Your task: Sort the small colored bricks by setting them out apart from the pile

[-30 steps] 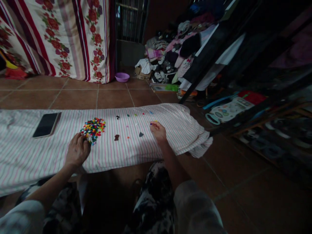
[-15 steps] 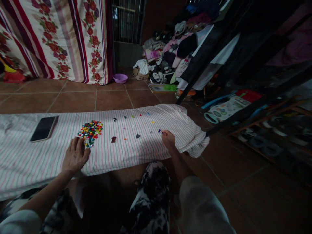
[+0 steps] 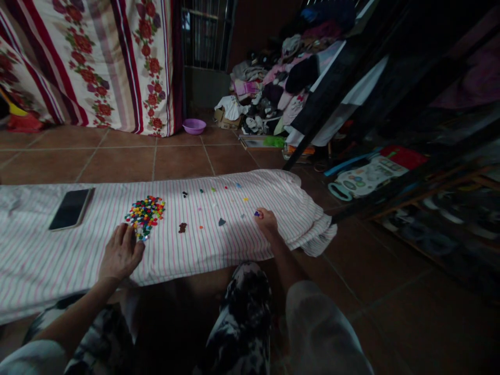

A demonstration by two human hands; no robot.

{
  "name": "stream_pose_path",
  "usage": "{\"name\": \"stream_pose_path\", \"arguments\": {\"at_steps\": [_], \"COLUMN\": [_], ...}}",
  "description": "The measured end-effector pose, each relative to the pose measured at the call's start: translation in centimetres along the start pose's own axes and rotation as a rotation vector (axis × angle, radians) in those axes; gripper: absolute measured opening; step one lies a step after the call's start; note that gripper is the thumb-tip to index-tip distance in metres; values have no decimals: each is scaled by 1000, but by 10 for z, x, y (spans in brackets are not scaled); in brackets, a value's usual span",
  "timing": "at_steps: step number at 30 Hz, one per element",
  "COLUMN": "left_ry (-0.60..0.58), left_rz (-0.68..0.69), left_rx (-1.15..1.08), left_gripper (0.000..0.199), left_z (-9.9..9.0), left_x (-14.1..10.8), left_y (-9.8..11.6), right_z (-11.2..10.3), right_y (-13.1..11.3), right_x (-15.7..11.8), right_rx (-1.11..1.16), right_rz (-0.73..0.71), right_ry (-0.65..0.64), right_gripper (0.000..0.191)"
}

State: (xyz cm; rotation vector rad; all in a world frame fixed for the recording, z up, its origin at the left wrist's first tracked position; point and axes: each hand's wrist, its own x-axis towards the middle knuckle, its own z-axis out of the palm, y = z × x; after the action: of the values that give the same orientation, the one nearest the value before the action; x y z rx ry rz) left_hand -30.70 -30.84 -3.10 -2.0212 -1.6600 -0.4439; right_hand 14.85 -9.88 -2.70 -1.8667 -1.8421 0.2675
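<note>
My left hand (image 3: 122, 252) rests on the striped cloth (image 3: 164, 260), fingers apart, at the lower left edge of a mixed heap of small coloured pieces (image 3: 146, 213). On the right, the fingertips of my right hand (image 3: 267, 221) are pinched together at some small purple pieces (image 3: 258, 214). Between the hands lie small groups sorted by colour: brown pieces (image 3: 182, 227), dark grey pieces (image 3: 222, 222), an orange bit (image 3: 201, 227), black pieces (image 3: 185, 194), yellow (image 3: 246, 198), blue (image 3: 238, 185) and light green (image 3: 213, 189) ones.
A phone (image 3: 71, 209) lies on the cloth at the left. Beyond the cloth, a purple basin (image 3: 194, 126) stands on the tiled floor beside a floral curtain (image 3: 150, 67). Heaped clothes (image 3: 273, 86) are at the back, with a dark slanted post (image 3: 312, 133) at the right.
My right hand has shifted slightly left and down, its fingertips now at the purple pieces. The left hand has hardly moved. The view has tilted slightly.
</note>
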Motion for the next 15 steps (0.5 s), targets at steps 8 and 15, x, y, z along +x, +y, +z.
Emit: {"name": "stream_pose_path", "arguments": {"at_steps": [8,15], "left_ry": [70,36], "left_rz": [53,19], "left_rx": [21,14], "left_gripper": [10,12], "left_z": [0,3], "left_x": [0,-2], "left_y": [2,0], "right_z": [9,3], "right_y": [7,5], "right_x": [5,5], "right_rx": [20,-25], "right_rz": [-96,-96], "right_ry": [68,8], "right_gripper": [31,36]}}
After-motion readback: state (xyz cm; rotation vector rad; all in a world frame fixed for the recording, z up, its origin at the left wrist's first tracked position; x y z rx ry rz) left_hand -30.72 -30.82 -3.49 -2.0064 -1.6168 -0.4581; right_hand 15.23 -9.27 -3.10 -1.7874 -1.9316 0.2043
